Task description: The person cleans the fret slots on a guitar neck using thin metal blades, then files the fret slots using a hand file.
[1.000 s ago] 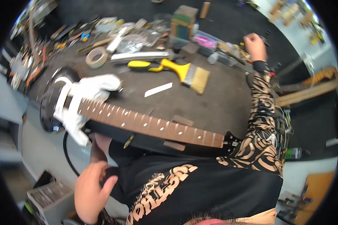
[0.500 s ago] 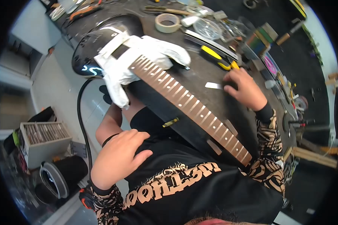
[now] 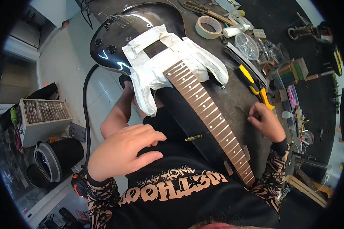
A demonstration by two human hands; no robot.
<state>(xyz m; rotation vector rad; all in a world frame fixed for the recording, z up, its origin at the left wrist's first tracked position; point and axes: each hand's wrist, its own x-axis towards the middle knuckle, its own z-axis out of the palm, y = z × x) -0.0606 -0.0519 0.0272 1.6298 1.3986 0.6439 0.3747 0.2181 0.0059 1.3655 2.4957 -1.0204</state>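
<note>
A dark glossy electric guitar (image 3: 162, 17) lies slanting across my lap and the bench. White masking tape (image 3: 135, 51) covers its body around the pickup opening and the horns. The brown fretboard (image 3: 214, 118), with pale dots and shiny frets and no strings over it, runs down toward my right forearm. My left hand (image 3: 122, 150) hovers above my lap, left of the neck, open with the thumb apart and nothing in it. Right of the fretboard, my right hand (image 3: 266, 121) is closed in a pinch at one end of a thin flat metal strip (image 3: 240, 109), seen nearly edge-on.
Yellow-handled cutters (image 3: 265, 98) lie just beyond my right hand. A tape roll (image 3: 208, 27), a white bottle (image 3: 235, 30) and a brush (image 3: 197, 6) sit farther back on the bench (image 3: 233, 93). A black hose (image 3: 85, 114) hangs at the left, near a bin (image 3: 67, 158).
The view has shifted, so the guitar appears farther right. My right hand has curled its fingers more, and the metal strip has turned from flat and bright to thin and dark. My left hand stays open.
</note>
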